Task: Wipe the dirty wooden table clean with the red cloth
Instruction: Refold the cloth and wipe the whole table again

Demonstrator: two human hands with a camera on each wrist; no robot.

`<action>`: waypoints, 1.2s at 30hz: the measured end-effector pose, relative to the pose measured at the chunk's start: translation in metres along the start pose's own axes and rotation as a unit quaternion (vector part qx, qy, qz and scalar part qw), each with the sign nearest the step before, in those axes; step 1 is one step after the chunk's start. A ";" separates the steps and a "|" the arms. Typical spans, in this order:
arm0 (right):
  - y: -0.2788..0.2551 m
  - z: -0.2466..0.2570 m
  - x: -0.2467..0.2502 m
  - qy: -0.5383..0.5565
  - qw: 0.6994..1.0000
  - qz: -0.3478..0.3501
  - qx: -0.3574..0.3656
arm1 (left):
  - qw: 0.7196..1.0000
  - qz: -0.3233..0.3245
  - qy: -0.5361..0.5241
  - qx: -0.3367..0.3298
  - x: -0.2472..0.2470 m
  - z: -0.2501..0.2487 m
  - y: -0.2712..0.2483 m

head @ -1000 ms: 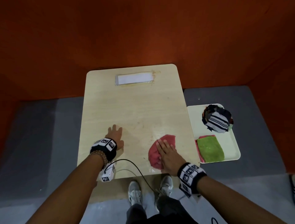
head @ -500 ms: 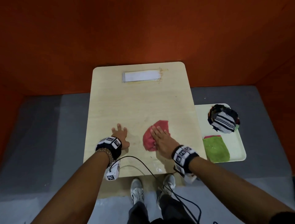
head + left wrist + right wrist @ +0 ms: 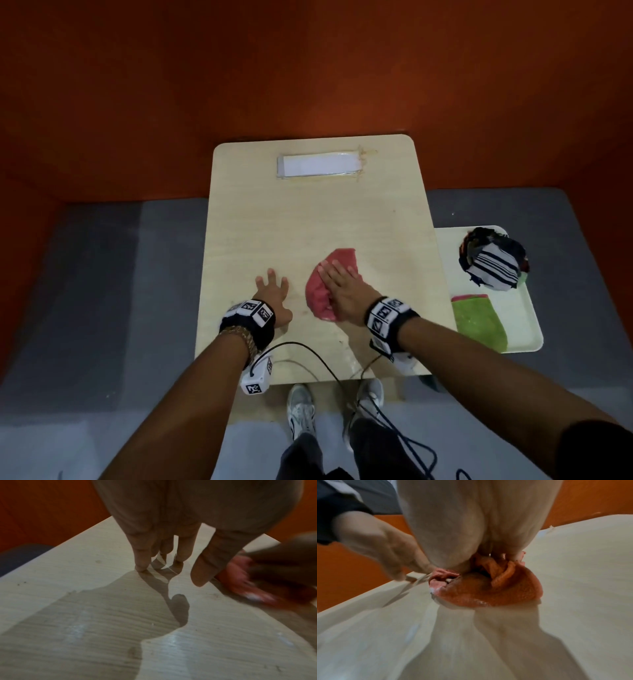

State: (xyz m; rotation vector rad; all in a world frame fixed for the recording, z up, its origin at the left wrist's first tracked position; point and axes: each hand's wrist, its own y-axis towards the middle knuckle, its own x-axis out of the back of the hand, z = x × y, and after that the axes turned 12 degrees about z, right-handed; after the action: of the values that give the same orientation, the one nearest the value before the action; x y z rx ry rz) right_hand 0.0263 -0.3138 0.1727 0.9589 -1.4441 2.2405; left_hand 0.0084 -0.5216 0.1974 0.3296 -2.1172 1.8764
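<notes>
The red cloth (image 3: 322, 291) lies bunched on the pale wooden table (image 3: 308, 219), a little right of its middle. My right hand (image 3: 342, 287) presses flat on the cloth with straight fingers; in the right wrist view the cloth (image 3: 496, 588) bulges out under the palm. My left hand (image 3: 272, 291) rests flat on the bare wood just left of the cloth, fingers spread. In the left wrist view its fingertips (image 3: 140, 566) touch the table, and the cloth (image 3: 240, 580) shows blurred at the right. Faint smears mark the wood near the front edge.
A white taped label (image 3: 318, 166) sits at the table's far end. Right of the table a cream tray (image 3: 527, 329) holds a green cloth (image 3: 479, 322) and a striped bundle (image 3: 493, 263). Orange walls close in behind. My shoes (image 3: 301, 407) and cables are below the front edge.
My right hand has slid the red cloth from the table's front right toward the middle and slightly away from me. The left hand stays flat on the wood.
</notes>
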 end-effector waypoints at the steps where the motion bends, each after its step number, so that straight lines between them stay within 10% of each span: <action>1: 0.013 0.003 0.014 0.002 1.000 -0.005 -0.003 | 1.000 -0.001 -0.003 -0.001 0.000 0.001 0.001; 7: 0.026 0.018 0.036 0.017 0.999 0.000 -0.039 | 1.000 -0.025 0.008 0.003 0.002 -0.002 -0.007; 16: -0.104 0.016 -0.071 0.035 0.997 0.071 -0.011 | 0.997 -0.037 0.073 0.005 -0.001 0.023 -0.016; 28: 0.066 0.012 0.062 0.040 0.997 0.000 -0.060 | 0.999 -0.023 0.021 -0.015 -0.016 0.022 0.003; 36: -0.020 0.053 -0.028 0.026 1.000 0.008 -0.001 | 0.998 -0.022 0.048 -0.024 -0.008 0.026 -0.005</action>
State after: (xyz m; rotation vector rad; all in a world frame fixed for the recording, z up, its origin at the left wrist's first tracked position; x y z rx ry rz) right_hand 0.0779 -0.3489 0.1818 0.8838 -1.4360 2.2579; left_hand 0.0162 -0.5485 0.1958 0.2680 -2.0715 1.7767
